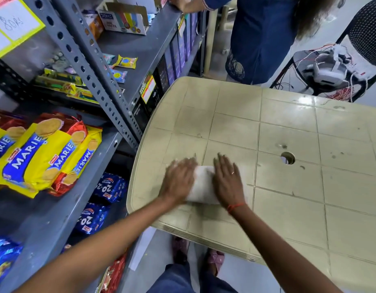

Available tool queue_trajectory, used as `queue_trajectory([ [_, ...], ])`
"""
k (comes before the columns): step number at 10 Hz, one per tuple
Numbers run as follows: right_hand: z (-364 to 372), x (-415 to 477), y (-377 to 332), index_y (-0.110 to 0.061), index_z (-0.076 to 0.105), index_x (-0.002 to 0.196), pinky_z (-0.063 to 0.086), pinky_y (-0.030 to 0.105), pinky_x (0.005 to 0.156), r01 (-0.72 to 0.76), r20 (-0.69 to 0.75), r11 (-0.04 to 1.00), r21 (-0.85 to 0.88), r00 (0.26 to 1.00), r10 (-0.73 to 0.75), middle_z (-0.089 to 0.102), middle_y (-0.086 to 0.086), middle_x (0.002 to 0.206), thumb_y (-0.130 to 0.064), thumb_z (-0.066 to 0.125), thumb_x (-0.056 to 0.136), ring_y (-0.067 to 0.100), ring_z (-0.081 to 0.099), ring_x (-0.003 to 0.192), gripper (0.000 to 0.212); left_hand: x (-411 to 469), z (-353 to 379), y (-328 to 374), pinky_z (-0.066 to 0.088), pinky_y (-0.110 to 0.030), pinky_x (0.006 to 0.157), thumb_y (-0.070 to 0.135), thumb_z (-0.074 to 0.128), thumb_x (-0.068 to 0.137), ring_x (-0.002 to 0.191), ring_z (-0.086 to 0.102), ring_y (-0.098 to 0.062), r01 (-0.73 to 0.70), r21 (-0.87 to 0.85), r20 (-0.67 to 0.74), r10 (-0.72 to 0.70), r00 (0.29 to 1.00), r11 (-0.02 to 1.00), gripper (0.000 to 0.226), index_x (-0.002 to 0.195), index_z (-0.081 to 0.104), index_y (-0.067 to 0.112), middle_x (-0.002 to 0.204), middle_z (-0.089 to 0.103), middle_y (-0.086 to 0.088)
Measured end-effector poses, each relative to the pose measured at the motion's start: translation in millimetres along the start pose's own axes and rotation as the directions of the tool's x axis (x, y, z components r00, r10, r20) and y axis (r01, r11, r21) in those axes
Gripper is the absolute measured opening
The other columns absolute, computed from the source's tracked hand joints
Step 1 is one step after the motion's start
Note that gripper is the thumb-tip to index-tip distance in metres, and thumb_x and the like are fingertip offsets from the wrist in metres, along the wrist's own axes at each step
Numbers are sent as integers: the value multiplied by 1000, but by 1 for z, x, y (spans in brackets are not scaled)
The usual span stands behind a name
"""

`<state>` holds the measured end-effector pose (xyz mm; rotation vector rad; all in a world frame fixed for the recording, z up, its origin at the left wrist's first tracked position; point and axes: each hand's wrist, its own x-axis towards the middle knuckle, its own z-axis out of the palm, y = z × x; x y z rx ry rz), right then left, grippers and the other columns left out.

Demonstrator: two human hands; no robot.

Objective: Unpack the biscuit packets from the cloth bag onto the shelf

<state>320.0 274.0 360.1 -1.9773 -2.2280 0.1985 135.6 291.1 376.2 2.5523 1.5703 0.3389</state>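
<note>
While both palms press flat, left hand [178, 178] blurred, right hand [227, 182] fingers together, folded white cloth bag [204, 185] lies on beige table [288, 127]; Marie biscuit packets [39, 153] shelved at 9 o'clock

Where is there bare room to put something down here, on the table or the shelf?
Table: bare right of the hands and folded cloth, around the hole. Shelf: bare strip right of the crowded Marie packets.
</note>
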Motion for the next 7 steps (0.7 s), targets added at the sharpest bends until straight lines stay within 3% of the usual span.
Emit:
queue_trajectory([
  [1,35,-31,-1,-29,-2,150,1,60,116,8,316,999,-45,949,7,-13,4,157,-50,27,95,31,-7,147,65,-36,30,-2,21,-58,116,71,37,80,144,29,-33,-151,130,359,96,928,980,80,146,34,26,156,32,-5],
  [2,53,-35,8,-34,-17,143,-8,66,111,-68,363,991,-115,926,105,-24,3,154,-56,19,94,33,-18,145,65,-33,44,-15,11,-65,115,82,31,74,148,11,-38,-146,134,445,73,893,980,91,150,20,34,161,15,-5],
  [4,63,-18,-25,-32,-10,147,-12,69,108,-155,379,986,-59,910,166,-16,6,160,-54,21,94,35,-19,145,66,-21,35,-40,13,-67,112,82,29,73,147,14,-39,-155,215,537,16,843,964,90,150,16,36,161,15,-6],
  [5,62,-3,-71,-31,-9,148,-16,70,105,-156,449,987,-41,880,157,-18,5,159,-54,21,94,36,-21,145,66,-32,13,-80,-1,-63,116,86,22,69,150,-7,-33,-113,266,597,-71,799,957,97,149,-6,40,163,-9,-2],
  [6,58,-2,-88,-31,-9,148,-15,71,105,-143,511,986,-83,844,165,-18,5,159,-54,20,93,36,-19,145,66,-30,-5,-83,-1,-61,117,86,21,71,150,-10,-31,-99,281,682,-125,721,955,94,149,-6,41,162,-13,1],
  [7,15,42,-86,-27,14,148,0,74,107,-196,656,980,-8,739,153,8,4,161,-50,28,94,32,6,148,61,26,-45,-62,32,-45,113,65,39,87,139,35,-32,131,100,748,-161,644,986,70,144,37,24,155,33,-7],
])
